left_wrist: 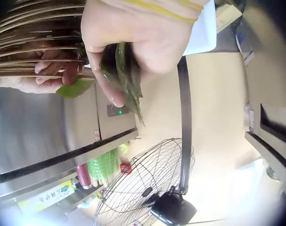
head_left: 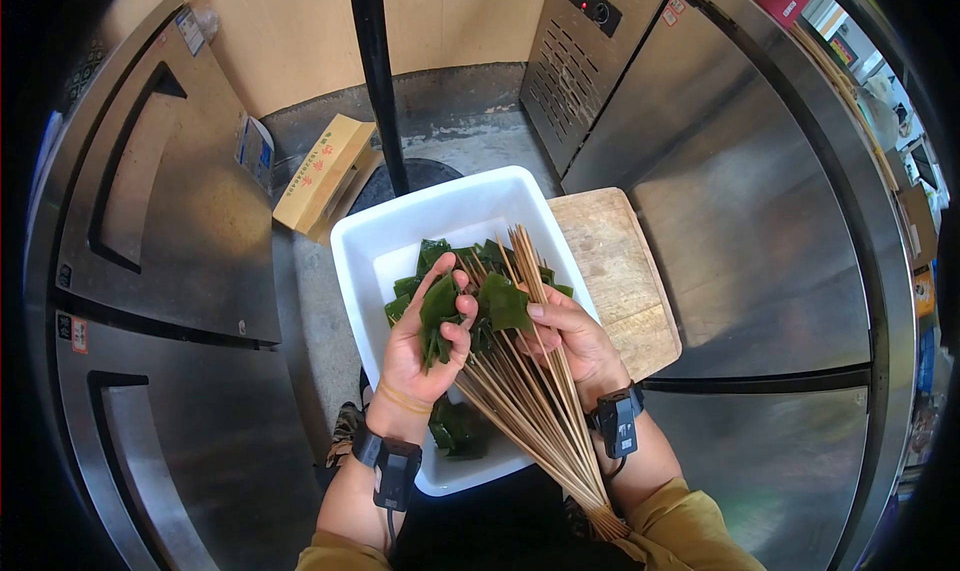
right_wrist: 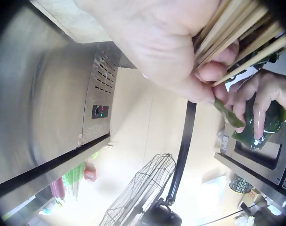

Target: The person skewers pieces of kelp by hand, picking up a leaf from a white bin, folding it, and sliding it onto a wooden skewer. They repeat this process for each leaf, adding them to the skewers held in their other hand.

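In the head view, my left hand (head_left: 420,346) curls round several folded dark green leafy pieces (head_left: 437,316). My right hand (head_left: 575,341) grips a fanned bundle of thin wooden skewers (head_left: 540,411), and its thumb and finger pinch a green piece (head_left: 503,303) beside the skewer tips. Both hands are above a white tub (head_left: 365,241) with more green pieces (head_left: 458,433) in it. In the left wrist view, green strips (left_wrist: 121,70) stick out of my left hand (left_wrist: 133,37). The right wrist view shows a small green piece (right_wrist: 227,113) at the fingertips of my right hand (right_wrist: 166,52).
A wooden board (head_left: 620,281) lies right of the tub, by steel cabinets (head_left: 750,211). More steel doors (head_left: 180,211) stand at the left. Beyond the tub are a cardboard box (head_left: 325,176) and a black pole (head_left: 375,81); a wire fan (left_wrist: 147,179) shows in the left wrist view.
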Available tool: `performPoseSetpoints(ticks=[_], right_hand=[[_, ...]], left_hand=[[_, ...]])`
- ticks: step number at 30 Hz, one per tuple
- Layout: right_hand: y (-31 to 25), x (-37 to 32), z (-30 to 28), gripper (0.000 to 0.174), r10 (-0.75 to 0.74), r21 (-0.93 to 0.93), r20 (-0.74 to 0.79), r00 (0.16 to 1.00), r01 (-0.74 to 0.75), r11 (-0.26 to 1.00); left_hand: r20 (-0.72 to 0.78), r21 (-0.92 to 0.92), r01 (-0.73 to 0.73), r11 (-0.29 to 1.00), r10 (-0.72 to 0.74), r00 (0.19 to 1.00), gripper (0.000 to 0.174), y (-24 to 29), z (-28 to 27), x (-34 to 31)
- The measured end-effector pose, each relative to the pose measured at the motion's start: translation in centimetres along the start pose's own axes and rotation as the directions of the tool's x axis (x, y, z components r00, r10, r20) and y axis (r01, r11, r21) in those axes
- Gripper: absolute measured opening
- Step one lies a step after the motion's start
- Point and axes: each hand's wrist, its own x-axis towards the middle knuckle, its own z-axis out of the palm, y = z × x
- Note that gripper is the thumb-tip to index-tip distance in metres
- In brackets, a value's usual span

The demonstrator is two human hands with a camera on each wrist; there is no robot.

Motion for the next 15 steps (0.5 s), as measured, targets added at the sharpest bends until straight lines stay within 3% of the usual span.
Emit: performPoseSetpoints(ticks=[7, 10, 15], right_hand=[[0.0, 0.0, 0.1, 0.019, 0.011, -0.017, -0.034, 0.999, -0.012, 1.000], [0.0, 0.0, 0.1, 0.019, 0.011, -0.016, -0.031, 0.999, -0.011, 1.000], [0.0, 0.2, 0.0, 0.017, 0.014, -0.019, -0.021, 1.000, -0.014, 1.000]], left_hand=[[-0.169, 0.239, -0.074, 0.968, 0.117, 0.979, 0.029, -0.3, 2.1, -0.3], [-0.195, 0.226, -0.068, 0.972, 0.113, 0.974, 0.026, -0.6, 2.6, -0.5], [-0.091, 0.108, -0.007, 0.994, 0.017, 0.996, 0.026, -0.1, 1.2, -0.5]])
